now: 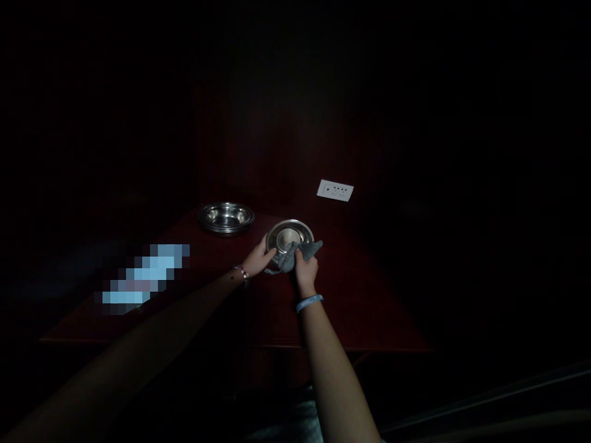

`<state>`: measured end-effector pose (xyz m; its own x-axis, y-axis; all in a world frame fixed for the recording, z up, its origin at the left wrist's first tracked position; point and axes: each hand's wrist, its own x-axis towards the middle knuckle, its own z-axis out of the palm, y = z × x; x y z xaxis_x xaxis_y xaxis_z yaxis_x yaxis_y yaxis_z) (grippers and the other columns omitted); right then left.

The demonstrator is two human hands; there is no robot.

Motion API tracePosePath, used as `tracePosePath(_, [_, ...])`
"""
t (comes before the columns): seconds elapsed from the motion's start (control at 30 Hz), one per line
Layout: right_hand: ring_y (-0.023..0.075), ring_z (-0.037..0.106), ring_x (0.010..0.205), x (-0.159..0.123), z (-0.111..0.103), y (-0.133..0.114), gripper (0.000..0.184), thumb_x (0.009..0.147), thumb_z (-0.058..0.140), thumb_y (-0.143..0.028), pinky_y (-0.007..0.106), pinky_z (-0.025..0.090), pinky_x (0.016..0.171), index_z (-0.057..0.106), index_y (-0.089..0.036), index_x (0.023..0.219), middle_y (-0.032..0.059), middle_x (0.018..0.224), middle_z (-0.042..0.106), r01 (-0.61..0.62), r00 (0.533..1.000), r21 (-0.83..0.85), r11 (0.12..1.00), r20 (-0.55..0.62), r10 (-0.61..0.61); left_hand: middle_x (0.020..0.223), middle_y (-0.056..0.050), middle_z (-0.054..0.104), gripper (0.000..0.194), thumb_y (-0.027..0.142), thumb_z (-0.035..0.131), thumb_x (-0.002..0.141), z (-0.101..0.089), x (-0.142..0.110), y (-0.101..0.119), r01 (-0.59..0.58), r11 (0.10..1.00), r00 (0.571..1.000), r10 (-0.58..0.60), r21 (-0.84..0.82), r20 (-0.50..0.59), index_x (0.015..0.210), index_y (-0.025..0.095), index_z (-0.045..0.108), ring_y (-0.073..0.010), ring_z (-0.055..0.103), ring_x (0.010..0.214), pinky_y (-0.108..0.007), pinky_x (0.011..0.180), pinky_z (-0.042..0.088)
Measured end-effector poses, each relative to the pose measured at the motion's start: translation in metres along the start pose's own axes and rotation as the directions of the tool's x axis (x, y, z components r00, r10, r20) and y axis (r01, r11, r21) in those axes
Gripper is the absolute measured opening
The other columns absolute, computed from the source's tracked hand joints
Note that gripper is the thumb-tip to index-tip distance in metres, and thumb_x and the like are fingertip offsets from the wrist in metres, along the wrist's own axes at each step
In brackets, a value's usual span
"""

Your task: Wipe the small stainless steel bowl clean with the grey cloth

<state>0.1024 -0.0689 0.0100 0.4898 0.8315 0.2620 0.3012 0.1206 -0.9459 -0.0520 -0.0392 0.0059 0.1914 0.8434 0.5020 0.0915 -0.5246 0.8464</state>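
Bare forearms [339,375] are stretched across the front edge of the dark red wooden counter [364,307]. By the left hand [257,259], a round, shiny steel dish [288,237] is gripped at its rim over the counter's middle; by the right hand [306,271], a bunched grey cloth [312,248] is pinched against the dish's near side. Even wiping seems best achieved if the dish is held steady and the rim followed. Contact with the stacked silver steel dishes [226,216], near on the left, should be avoided; more elbow room seems to be offered rightward, though that edge is lost in darkness.
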Motion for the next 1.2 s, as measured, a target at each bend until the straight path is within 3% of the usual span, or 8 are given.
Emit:
tracePosePath(0.23, [0.0249, 0.072, 0.082, 0.000, 0.000, 0.000, 0.028, 0.077, 0.060, -0.037, 0.027, 0.052, 0.069, 0.073, -0.012, 0.084, 0.0130, 0.088, 0.076, 0.018, 1.000, 0.012, 1.000, 0.002, -0.018, 0.138, -0.015, 0.053, 0.061, 0.026, 0.051, 0.082, 0.001, 0.000, 0.000, 0.004, 1.000, 1.000, -0.004, 0.007, -0.002, 0.140, 0.011, 0.036, -0.0262, 0.042, 0.135, -0.043, 0.116, 0.027])
tracePosePath(0.4, [0.0243, 0.072, 0.082, -0.002, -0.001, -0.001, 0.027, 0.078, 0.060, -0.036, 0.026, 0.051, 0.069, 0.072, -0.013, 0.083, 0.0128, 0.087, 0.076, 0.032, 0.999, -0.017, 0.999, 0.006, -0.032, 0.133, -0.011, 0.058, 0.054, 0.023, 0.051, 0.079, -0.003, 0.006, -0.002, 0.043, 0.999, 0.999, -0.043, -0.008, -0.002, 0.132, 0.013, 0.046, -0.0241, 0.051, 0.127, -0.040, 0.113, 0.032])
tracePosePath(0.63, [0.0251, 0.072, 0.083, -0.005, -0.006, -0.008, 0.029, 0.081, 0.059, -0.036, 0.028, 0.051, 0.074, 0.072, -0.012, 0.088, 0.0150, 0.091, 0.075, 0.097, 0.991, -0.080, 0.992, -0.082, -0.104, 0.120, -0.011, 0.066, 0.042, 0.028, 0.051, 0.081, -0.003, 0.007, 0.002, 0.084, 0.996, 0.996, -0.084, -0.027, 0.005, 0.120, 0.012, 0.056, -0.0253, 0.059, 0.114, -0.044, 0.107, 0.039])
tracePosePath(0.77, [0.0246, 0.072, 0.083, -0.004, -0.003, -0.008, 0.026, 0.080, 0.060, -0.034, 0.027, 0.053, 0.070, 0.073, -0.013, 0.086, 0.0139, 0.089, 0.076, 0.052, 0.998, -0.016, 0.999, -0.029, -0.052, 0.138, -0.012, 0.054, 0.059, 0.032, 0.058, 0.081, 0.004, 0.003, 0.004, 0.101, 0.987, 0.993, -0.107, -0.128, -0.043, 0.135, 0.016, 0.042, -0.0247, 0.050, 0.128, -0.042, 0.112, 0.033])
tracePosePath(0.87, [0.0242, 0.072, 0.082, -0.002, -0.001, -0.007, 0.024, 0.079, 0.060, -0.033, 0.027, 0.053, 0.069, 0.073, -0.013, 0.084, 0.0132, 0.087, 0.076, 0.029, 1.000, 0.003, 1.000, -0.011, -0.029, 0.141, -0.015, 0.050, 0.070, 0.028, 0.066, 0.075, 0.010, 0.000, 0.003, 0.124, 0.981, 0.992, -0.128, -0.151, -0.016, 0.138, 0.014, 0.037, -0.0253, 0.047, 0.130, -0.042, 0.114, 0.030])
tracePosePath(1.03, [0.0251, 0.072, 0.085, -0.003, -0.002, -0.006, 0.026, 0.081, 0.058, -0.033, 0.028, 0.052, 0.072, 0.073, -0.012, 0.088, 0.0149, 0.091, 0.075, 0.060, 0.998, -0.039, 0.997, 0.003, -0.060, 0.129, -0.013, 0.062, 0.054, 0.021, 0.065, 0.073, 0.009, 0.002, 0.001, 0.189, 0.971, 0.981, -0.193, -0.146, -0.013, 0.125, 0.013, 0.051, -0.0261, 0.054, 0.123, -0.045, 0.112, 0.033])
tracePosePath(1.2, [0.0255, 0.072, 0.085, -0.005, -0.005, -0.007, 0.027, 0.082, 0.058, -0.033, 0.028, 0.051, 0.073, 0.072, -0.012, 0.091, 0.0154, 0.093, 0.075, 0.113, 0.993, -0.081, 0.990, -0.024, -0.115, 0.124, -0.015, 0.064, 0.050, 0.018, 0.064, 0.070, 0.005, 0.005, 0.002, 0.178, 0.968, 0.984, -0.181, -0.178, 0.000, 0.118, 0.008, 0.056, -0.0271, 0.057, 0.118, -0.045, 0.110, 0.035])
